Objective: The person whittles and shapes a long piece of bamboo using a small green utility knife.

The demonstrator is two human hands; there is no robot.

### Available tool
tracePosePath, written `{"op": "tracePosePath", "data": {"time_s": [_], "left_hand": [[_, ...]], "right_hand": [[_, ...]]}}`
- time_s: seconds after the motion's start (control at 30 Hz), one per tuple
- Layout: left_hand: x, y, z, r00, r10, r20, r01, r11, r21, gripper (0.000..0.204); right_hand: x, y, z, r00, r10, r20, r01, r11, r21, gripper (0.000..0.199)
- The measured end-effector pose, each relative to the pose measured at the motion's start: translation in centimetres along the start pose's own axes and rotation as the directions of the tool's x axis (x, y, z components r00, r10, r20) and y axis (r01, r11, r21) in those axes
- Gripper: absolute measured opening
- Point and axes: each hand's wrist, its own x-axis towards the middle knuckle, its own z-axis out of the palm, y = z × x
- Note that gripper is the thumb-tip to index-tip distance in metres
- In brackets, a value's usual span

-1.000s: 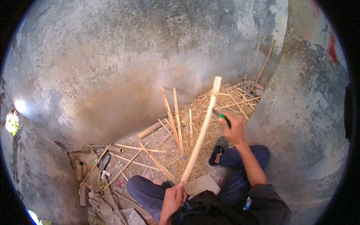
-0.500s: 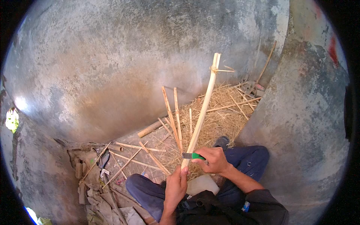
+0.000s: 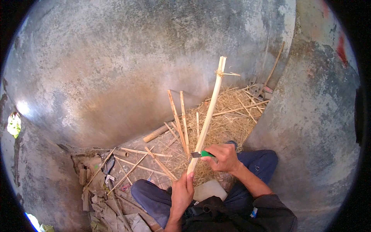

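A long pale strip of split wood or bamboo (image 3: 210, 106) rises from my lap, tilted away and a little to the right. My left hand (image 3: 181, 194) is closed round its lower end, thumb along the near side. In my right hand (image 3: 224, 157) is a knife (image 3: 207, 154) with a green handle. Its short blade lies across the strip a little above my left hand. Near the strip's far end, thin curled shavings (image 3: 219, 73) cling to a node.
Straw-like shavings (image 3: 235, 104) cover the floor ahead, with several thin sticks on them. Two upright strips (image 3: 183, 116) lean left of the held piece. Sticks and cloth scraps (image 3: 104, 212) lie at lower left. A rough grey wall (image 3: 135, 58) rises behind; another stands close on the right.
My right hand and the knife have moved slightly up the strip, away from my left hand. The left hand keeps its hold on the lower end.
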Motion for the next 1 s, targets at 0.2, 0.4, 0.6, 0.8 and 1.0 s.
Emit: {"op": "tracePosePath", "data": {"time_s": [0.2,0.4,0.6,0.8,1.0], "left_hand": [[-0.3,-0.2,-0.2,1.0,0.006,-0.02,-0.005,0.999,0.034,0.041],[-3.6,-2.3,0.1,0.996,-0.037,0.076,0.032,0.998,0.061,0.03],[-5.3,-4.4,0.0,0.978,-0.039,0.203,0.063,0.992,-0.11,0.041],[-0.8,-2.6,-1.6,0.977,-0.122,0.176,0.149,0.978,-0.148,0.037],[0.1,-2.6,-0.5,0.998,-0.004,0.07,0.011,0.994,-0.107,0.035]], "right_hand": [[0.3,0.1,-0.3,1.0,-0.002,0.028,0.003,1.0,-0.022,0.027],[1.2,10.3,-2.9,0.888,0.357,-0.29,-0.41,0.9,-0.146,0.035],[-0.2,12.4,-5.3,0.835,0.534,-0.134,-0.539,0.843,0.003,0.04],[-3.5,7.2,-2.2,0.85,0.523,-0.064,-0.505,0.843,0.184,0.039],[-2.8,1.5,-1.4,0.968,0.24,0.075,-0.247,0.964,0.101,0.033]]}}
